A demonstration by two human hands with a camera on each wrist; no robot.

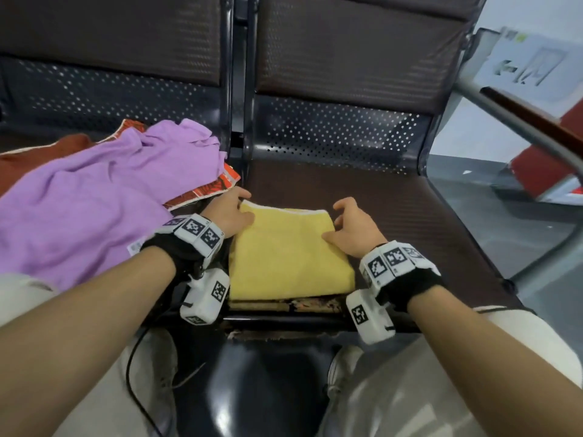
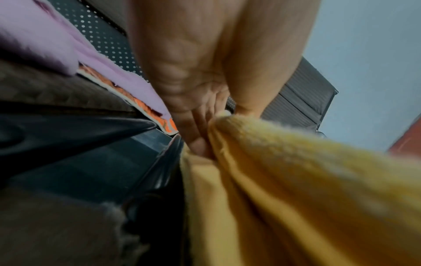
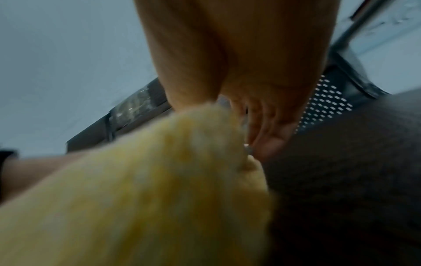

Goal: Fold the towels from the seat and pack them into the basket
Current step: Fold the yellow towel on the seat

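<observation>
A folded yellow towel (image 1: 290, 253) lies flat on the right-hand seat (image 1: 410, 216), near its front edge. My left hand (image 1: 230, 212) pinches the towel's far left corner, thumb on top and fingers (image 2: 196, 136) tucked along its side. At the far right corner my right hand (image 1: 347, 225) grips the edge, thumb on the yellow towel (image 3: 159, 180) and fingers (image 3: 271, 136) down beside it. On the left seat a crumpled purple towel (image 1: 94, 197) lies over a red patterned towel (image 1: 217, 184). No basket is in view.
A rust-brown cloth (image 1: 31, 156) shows under the purple towel at far left. A dark metal divider (image 1: 238, 121) separates the two seats. A grey armrest rail (image 1: 520, 121) runs along the right. My knees and shoes are below the seat's front edge.
</observation>
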